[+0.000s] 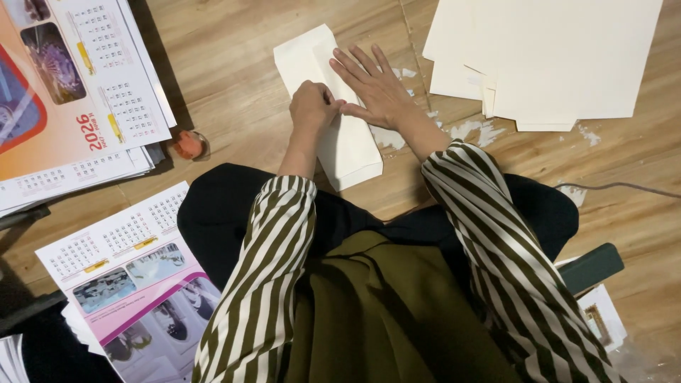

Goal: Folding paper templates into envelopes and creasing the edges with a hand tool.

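a wooden floor fills the view, with pale smears of dried paste or worn paint near the middle right. the person sits on it, seen from above, striped sleeves reaching far from the near edge over an olive garment and dark trousers. at the far left lies a big stack of printed calendar sheets in orange and white, and at the near left a second calendar sheet with pink and purple panels and small photos. at the far right sits a loose pile of cream paper sheets, their edges overlapping, well apart from the hands. in the middle, just beyond the knees, lies a long folded cream paper piece, running from far left to near right; it looks like an envelope being folded, though the flaps are hard to make out. the right hand lies flat on its far half, fingers spread and palm pressed down on the paper. the left hand rests just beside it, touching it at the thumb, curled into a loose fist with fingers pressed together against the paper's fold, not lifting it. a dark green flat object pokes out at the near right beside the knee, a thin grey cable runs off to the right, and a small orange-red object sits on the floor left of the paper, near the calendar stack.
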